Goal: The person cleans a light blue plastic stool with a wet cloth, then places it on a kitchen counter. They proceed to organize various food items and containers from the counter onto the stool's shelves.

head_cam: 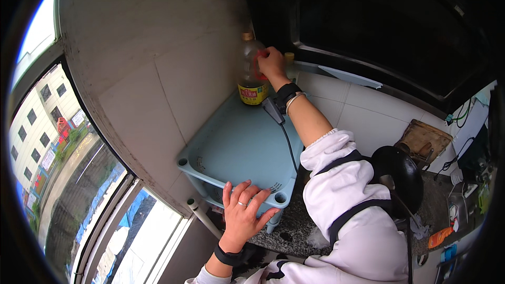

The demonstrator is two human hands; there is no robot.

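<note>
My right hand [271, 63] is closed around the red handle of a large plastic soy sauce bottle [252, 92] with a yellow and red label. The bottle stands upright, or nearly so, at the far corner of a light blue plastic shelf rack [236, 142]; whether its base touches the shelf I cannot tell. Behind my right hand shows a yellow-capped bottle [289, 57], mostly hidden. My left hand [246, 209], with a ring, rests its spread fingers on the near rim of the rack, beside the round corner hole. A grey device with a black cable hangs at my right wrist.
Tiled wall and a window lie left. A black range hood [378, 47] overhangs at upper right. On the granite counter [294, 221] are a black wok [398, 177], a crumpled cloth [418, 227] and an orange spray bottle [440, 238]. A wooden board [424, 140] leans against the back wall.
</note>
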